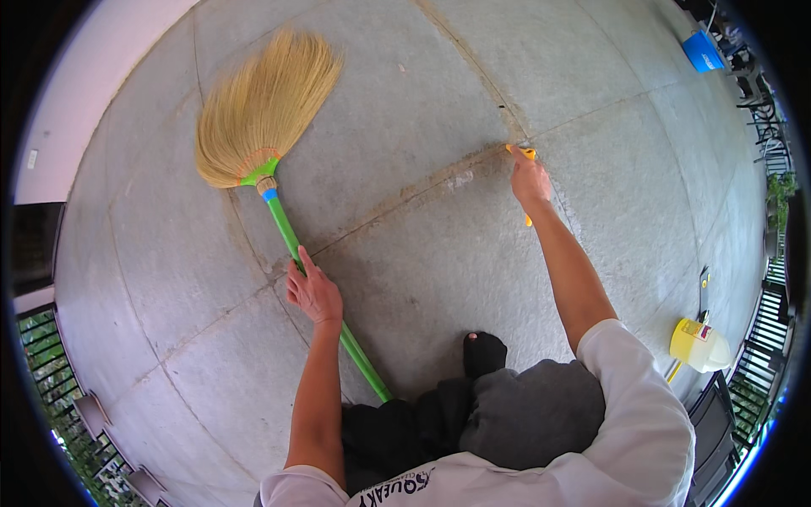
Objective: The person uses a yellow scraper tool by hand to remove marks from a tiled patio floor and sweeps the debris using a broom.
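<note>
My left hand is closed around the green handle of a broom, whose wide straw bristles fan out on the concrete floor at the upper left. The handle runs down towards my legs. My right hand grips a small yellow-orange hand tool against a floor joint, close to where the joint lines cross; a thin end of it shows below the hand. Its working edge is mostly hidden, so its exact kind cannot be told. Brown stain lines the joint between my hands.
A yellow plastic jug stands at the right beside a black chair-like object. A dark tool with yellow spots lies past it. At the upper right is a blue bucket. A pale wall borders the left; railings and planters edge both sides.
</note>
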A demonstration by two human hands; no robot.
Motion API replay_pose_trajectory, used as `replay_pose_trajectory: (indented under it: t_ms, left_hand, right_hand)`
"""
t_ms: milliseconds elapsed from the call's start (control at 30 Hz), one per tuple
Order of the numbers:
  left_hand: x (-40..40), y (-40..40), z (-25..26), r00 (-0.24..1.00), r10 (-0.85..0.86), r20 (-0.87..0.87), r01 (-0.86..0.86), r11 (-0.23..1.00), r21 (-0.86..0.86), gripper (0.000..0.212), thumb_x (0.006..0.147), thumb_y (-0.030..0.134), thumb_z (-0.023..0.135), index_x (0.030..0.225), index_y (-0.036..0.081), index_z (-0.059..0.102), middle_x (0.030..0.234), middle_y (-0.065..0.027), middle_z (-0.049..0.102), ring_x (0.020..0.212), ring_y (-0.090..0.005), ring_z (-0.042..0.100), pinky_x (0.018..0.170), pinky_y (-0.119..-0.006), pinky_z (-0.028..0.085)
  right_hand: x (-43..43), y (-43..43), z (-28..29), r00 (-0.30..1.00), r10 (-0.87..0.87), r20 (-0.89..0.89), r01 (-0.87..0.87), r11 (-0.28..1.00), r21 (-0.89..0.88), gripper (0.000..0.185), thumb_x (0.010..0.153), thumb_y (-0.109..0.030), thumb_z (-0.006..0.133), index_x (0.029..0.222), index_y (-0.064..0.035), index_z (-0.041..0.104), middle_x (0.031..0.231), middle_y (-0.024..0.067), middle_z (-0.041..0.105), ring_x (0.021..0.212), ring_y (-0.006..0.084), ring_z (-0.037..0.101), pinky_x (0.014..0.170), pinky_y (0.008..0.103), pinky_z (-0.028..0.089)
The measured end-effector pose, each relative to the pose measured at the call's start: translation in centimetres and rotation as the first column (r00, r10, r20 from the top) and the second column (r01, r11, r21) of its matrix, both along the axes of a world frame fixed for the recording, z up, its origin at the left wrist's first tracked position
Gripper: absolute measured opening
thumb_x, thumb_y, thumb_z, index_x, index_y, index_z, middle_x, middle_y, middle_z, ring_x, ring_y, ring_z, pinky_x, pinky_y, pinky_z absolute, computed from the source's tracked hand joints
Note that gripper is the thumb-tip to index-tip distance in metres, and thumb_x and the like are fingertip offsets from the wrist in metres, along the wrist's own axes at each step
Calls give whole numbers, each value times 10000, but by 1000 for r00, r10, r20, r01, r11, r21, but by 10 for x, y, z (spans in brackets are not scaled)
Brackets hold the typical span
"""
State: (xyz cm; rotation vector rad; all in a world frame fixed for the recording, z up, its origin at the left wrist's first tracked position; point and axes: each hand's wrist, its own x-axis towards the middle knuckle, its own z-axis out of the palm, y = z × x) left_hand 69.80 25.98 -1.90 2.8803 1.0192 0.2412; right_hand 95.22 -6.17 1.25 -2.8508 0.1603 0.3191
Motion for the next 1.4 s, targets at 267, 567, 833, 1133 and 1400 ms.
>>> replay_pose_trajectory:
  t_ms: [267, 567, 833, 1133, 1400]
  left_hand:
    - [4, 0, 3, 1000, -9, 23, 10, 1000, -13, 590, 823, 100, 536, 1368, 188, 328, 1252, -105, 388, 1118, -282, 387, 899, -431, 271]
    - [3, -1, 5, 1000, 4, 7, -4, 1000, -18, 580, 828, 98, 529, 1365, 192, 332, 1252, -105, 391, 1112, -277, 396, 909, -435, 267]
    - [1, -3, 4, 1000, 7, -2, -7, 1000, -17, 574, 830, 95, 526, 1364, 191, 336, 1252, -101, 392, 1104, -277, 399, 909, -436, 271]
    - [1, -3, 3, 1000, 14, -13, -14, 1000, -11, 590, 823, 101, 538, 1368, 197, 333, 1248, -102, 400, 1106, -277, 396, 908, -434, 269]
    - [-4, 0, 0, 1000, 5, -4, -5, 1000, 9, 603, 815, 108, 551, 1369, 204, 333, 1254, -100, 398, 1112, -274, 394, 905, -430, 271]
  right_hand:
    - [21, 2, -4, 996, -11, 87, 11, 1000, 2, 383, 879, -182, 404, 1234, -309, 474, 962, 229, 592, 910, 379, 595, 758, 461, 490]
    - [15, 2, -6, 993, -55, 104, 60, 997, -40, 355, 885, -190, 422, 1214, -294, 507, 947, 219, 611, 890, 383, 593, 740, 472, 484]
    - [10, -3, -3, 998, -50, 33, 51, 998, -42, 388, 863, -177, 411, 1227, -289, 490, 962, 200, 611, 907, 367, 599, 762, 459, 490]
    - [12, -5, -4, 998, -61, 27, 63, 996, -62, 371, 873, -190, 415, 1220, -296, 492, 986, 199, 608, 923, 373, 593, 767, 463, 486]
    - [7, -3, 0, 997, -71, 15, 72, 994, -83, 385, 873, -179, 411, 1233, -298, 480, 981, 192, 609, 919, 375, 595, 764, 461, 487]
